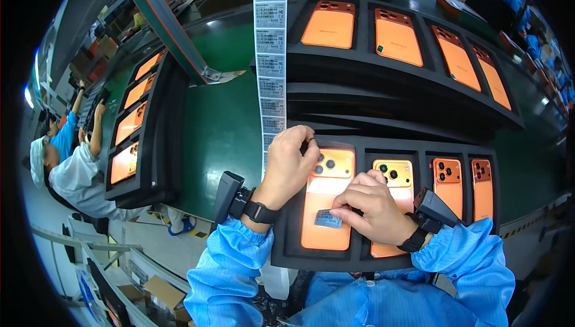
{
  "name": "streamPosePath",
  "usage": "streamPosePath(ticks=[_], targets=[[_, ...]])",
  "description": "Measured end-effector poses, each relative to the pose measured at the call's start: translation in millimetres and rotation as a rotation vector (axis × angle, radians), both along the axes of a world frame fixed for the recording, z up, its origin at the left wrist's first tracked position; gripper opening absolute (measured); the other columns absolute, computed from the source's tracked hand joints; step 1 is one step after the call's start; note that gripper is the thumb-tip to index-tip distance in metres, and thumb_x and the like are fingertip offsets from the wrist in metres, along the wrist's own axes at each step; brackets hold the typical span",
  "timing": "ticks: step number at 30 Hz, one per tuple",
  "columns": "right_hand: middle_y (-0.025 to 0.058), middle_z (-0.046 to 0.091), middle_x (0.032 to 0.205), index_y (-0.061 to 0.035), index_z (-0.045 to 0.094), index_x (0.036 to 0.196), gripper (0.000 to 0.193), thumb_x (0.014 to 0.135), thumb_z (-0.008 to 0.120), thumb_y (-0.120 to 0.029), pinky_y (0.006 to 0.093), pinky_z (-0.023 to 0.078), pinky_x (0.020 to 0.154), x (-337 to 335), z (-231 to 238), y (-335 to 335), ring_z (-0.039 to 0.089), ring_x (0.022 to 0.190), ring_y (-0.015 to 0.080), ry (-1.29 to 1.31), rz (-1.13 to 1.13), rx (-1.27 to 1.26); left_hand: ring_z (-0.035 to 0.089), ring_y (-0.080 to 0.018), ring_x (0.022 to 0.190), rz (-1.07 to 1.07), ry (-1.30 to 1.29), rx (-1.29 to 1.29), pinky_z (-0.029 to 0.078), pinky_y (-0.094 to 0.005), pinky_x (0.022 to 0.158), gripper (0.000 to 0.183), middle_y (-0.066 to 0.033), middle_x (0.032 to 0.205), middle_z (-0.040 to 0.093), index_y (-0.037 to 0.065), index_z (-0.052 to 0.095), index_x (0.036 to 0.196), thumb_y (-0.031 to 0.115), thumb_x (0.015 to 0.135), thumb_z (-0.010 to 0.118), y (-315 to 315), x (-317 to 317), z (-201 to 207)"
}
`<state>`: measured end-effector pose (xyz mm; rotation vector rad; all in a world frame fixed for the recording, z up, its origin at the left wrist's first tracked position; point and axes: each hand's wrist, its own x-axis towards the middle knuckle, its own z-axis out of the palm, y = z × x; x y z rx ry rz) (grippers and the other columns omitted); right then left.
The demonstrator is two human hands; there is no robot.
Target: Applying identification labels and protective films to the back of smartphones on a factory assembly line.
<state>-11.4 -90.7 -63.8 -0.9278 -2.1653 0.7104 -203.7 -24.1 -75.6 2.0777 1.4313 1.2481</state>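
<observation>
An orange smartphone [323,198] lies back up in a slot of the black foam tray [287,249] before me. Between the thumb and fingers of my right hand [374,207] is a small grey printed label [327,219], over the phone's lower half. I cannot tell whether the label touches the phone. My left hand [290,162] is closed in a pinch by the phone's camera end; what its fingertips hold, if anything, is not clear. A long strip of printed labels [271,63] hangs beside and behind the left hand. More orange phones [448,186] fill the tray's other slots.
Behind, stacked black foam trays [359,63] carry several orange phones. Another tray stack [162,147] stands at the left on the green tabletop [221,129]. A metal post [168,33] rises at the back left. A person in pale workwear [78,177] works at far left.
</observation>
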Motion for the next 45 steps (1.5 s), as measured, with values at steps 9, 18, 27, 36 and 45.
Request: streamPosePath(ticks=[9, 18, 27, 36, 45], targets=[[0.0006, 0.061, 0.074, -0.0098, 0.064, 0.08, 0.009, 0.08, 0.07, -0.016, 0.0373, 0.029, 0.083, 0, -1, 3, 0.051, 0.078, 0.0181, -0.066, 0.009, 0.052, 0.065, -0.0289, 0.078, -0.003, 0.047, 0.007, 0.05, -0.0332, 0.071, 0.007, -0.0154, 0.09, 0.066, -0.003, 0.057, 0.083, 0.002, 0.079, 0.059, -1, 1, 2], [0.0006, 0.062, 0.074, -0.01, 0.064, 0.08, 0.008, 0.081, 0.068, -0.017, 0.0378, 0.028, 0.083, 0, -2, 5, 0.05, 0.078, 0.0176, -0.085, 0.019, 0.065, 0.064, -0.0289, 0.08, -0.01, 0.042, 0.007, 0.049, -0.0335, 0.072, 0.008, -0.016, 0.09, 0.066, -0.003, 0.056, 0.082, 0.003, 0.079, 0.059, -2, 0, 2], [-0.0001, 0.062, 0.074, -0.0106, 0.064, 0.079, 0.008, 0.081, 0.068, -0.017, 0.038, 0.027, 0.081, 1, -4, 6, 0.05, 0.078, 0.0175, -0.077, 0.026, 0.059, 0.064, -0.029, 0.081, -0.006, 0.046, -0.021, 0.049, -0.0333, 0.072, 0.008, -0.0155, 0.091, 0.066, -0.003, 0.056, 0.082, 0.004, 0.08, 0.059, -2, 1, 4], [0.0002, 0.06, 0.072, -0.0119, 0.061, 0.078, 0.008, 0.081, 0.067, -0.018, 0.0399, 0.029, 0.081, -2, -6, 5, 0.051, 0.082, 0.0197, -0.092, 0.021, 0.09, 0.064, -0.0287, 0.081, 0.0, 0.039, 0.011, 0.049, -0.0338, 0.072, 0.007, -0.0155, 0.091, 0.066, -0.003, 0.056, 0.082, 0.004, 0.08, 0.059, -2, -1, 1], [0.0043, 0.06, 0.091, -0.0073, 0.062, 0.091, 0.016, 0.076, 0.067, -0.011, 0.0339, 0.036, 0.075, -7, 11, 2, 0.053, 0.081, 0.0186, -0.48, -0.007, 0.4, 0.064, -0.0294, 0.08, 0.01, 0.033, 0.004, 0.049, -0.0336, 0.072, 0.007, -0.016, 0.091, 0.066, -0.004, 0.056, 0.082, 0.002, 0.08, 0.059, -2, 0, 1]])
